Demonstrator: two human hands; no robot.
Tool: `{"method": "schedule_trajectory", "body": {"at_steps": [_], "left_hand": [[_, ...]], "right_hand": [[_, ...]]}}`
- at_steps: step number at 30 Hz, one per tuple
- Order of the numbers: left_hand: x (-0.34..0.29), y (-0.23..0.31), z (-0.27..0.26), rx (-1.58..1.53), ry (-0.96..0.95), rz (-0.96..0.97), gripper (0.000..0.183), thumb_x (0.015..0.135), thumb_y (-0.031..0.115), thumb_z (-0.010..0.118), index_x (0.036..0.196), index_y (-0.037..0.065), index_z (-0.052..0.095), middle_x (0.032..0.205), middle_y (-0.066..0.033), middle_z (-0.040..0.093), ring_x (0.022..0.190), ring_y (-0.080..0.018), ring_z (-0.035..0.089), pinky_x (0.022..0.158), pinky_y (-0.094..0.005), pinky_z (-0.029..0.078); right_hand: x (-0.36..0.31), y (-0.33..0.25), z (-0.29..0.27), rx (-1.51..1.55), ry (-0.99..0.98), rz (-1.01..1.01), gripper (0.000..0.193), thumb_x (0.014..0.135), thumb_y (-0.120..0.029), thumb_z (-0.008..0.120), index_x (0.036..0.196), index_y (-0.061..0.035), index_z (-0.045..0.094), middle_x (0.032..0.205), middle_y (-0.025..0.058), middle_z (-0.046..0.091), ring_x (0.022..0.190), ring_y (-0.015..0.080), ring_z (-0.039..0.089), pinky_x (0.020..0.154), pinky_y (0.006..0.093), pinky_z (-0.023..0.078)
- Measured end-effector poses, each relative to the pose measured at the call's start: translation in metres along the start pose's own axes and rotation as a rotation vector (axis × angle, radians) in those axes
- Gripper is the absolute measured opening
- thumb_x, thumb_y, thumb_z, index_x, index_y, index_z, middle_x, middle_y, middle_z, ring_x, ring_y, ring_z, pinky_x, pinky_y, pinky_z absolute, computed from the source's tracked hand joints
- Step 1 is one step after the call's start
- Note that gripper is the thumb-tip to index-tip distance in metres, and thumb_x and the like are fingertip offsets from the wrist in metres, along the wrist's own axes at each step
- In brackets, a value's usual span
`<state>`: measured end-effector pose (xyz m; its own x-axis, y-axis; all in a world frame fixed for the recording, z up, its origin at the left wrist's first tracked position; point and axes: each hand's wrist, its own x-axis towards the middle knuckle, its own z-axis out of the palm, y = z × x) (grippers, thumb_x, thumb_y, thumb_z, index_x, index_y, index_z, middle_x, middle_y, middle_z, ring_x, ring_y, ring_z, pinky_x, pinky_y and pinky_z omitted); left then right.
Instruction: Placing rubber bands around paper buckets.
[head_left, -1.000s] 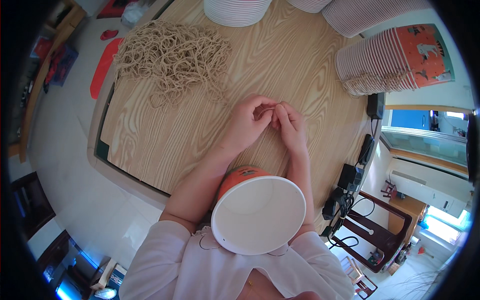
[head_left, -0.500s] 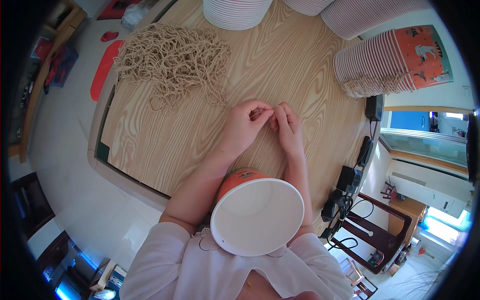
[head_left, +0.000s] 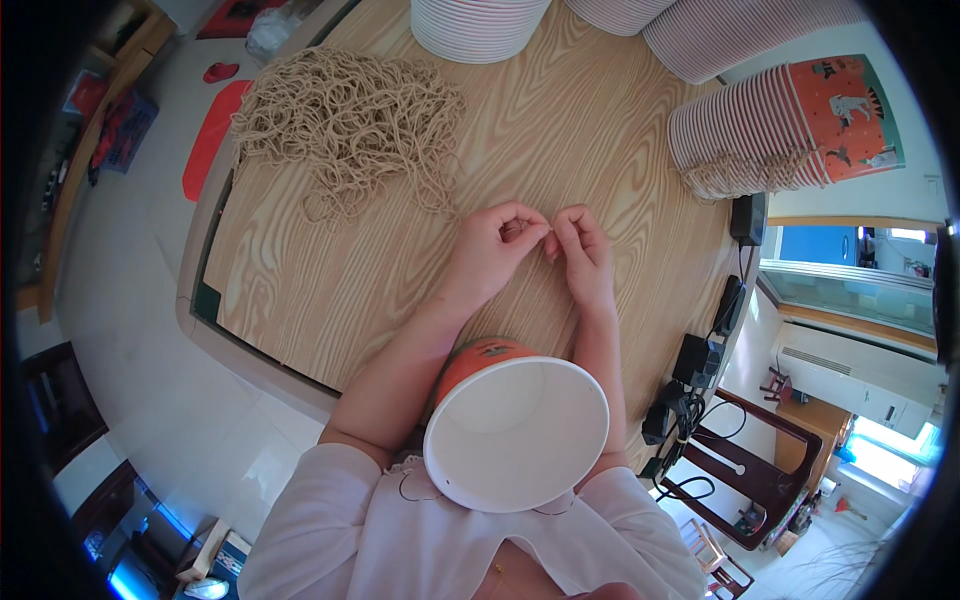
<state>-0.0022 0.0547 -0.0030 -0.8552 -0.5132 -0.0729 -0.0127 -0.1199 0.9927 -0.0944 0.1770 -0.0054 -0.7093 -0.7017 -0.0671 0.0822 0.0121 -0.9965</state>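
Note:
Over the middle of the table, my left hand (head_left: 492,250) is closed in a pinch, thumb against the curled fingers. Close beside it my right hand (head_left: 582,258) pinches too, its fingertips nearly touching the left ones. Whatever sits between the fingertips is too small to make out. Between my forearms an orange paper bucket (head_left: 482,357) leans at the near table edge, its white mouth facing up toward me. Beyond my left hand lies a loose heap of tan cord (head_left: 350,125).
Stacked white paper buckets (head_left: 480,28) stand at the far edge. Another bucket stack (head_left: 745,130) lies on its side at the right, with cord strands along it. Black power adapters (head_left: 697,360) and cables line the right edge. A wooden chair (head_left: 765,465) stands beyond.
My right hand has shifted slightly right, so a small gap shows between the fingertips. My left hand has hardly moved. The bucket stays in place.

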Motion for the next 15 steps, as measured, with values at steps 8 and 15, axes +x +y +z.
{"method": "schedule_trajectory", "body": {"at_steps": [8, 15], "left_hand": [[-0.005, 0.004, 0.003, 0.016, -0.002, -0.016, 0.009, 0.081, 0.005, 0.067, 0.089, 0.003, 0.070, 0.061, 0.0078, 0.048, 0.057, -0.0018, 0.037, 0.050, -0.0195, 0.030], [0.004, -0.011, -0.003, -0.121, 0.015, 0.012, 0.012, 0.082, 0.009, 0.066, 0.090, 0.000, 0.069, 0.077, -0.0021, 0.066, 0.070, -0.0060, 0.057, 0.062, -0.0206, 0.045]], "right_hand": [[-0.003, 0.005, -0.007, 0.086, 0.056, 0.035, 0.023, 0.098, -0.021, 0.044, 0.085, -0.0050, 0.054, 0.071, 0.0003, 0.055, 0.067, 0.0079, 0.052, 0.062, 0.0205, 0.041], [-0.008, -0.002, 0.018, 0.043, 0.050, -0.145, 0.021, 0.089, -0.007, 0.058, 0.109, -0.0010, 0.062, 0.087, 0.0058, 0.066, 0.080, 0.0120, 0.060, 0.076, 0.0234, 0.048]]}}
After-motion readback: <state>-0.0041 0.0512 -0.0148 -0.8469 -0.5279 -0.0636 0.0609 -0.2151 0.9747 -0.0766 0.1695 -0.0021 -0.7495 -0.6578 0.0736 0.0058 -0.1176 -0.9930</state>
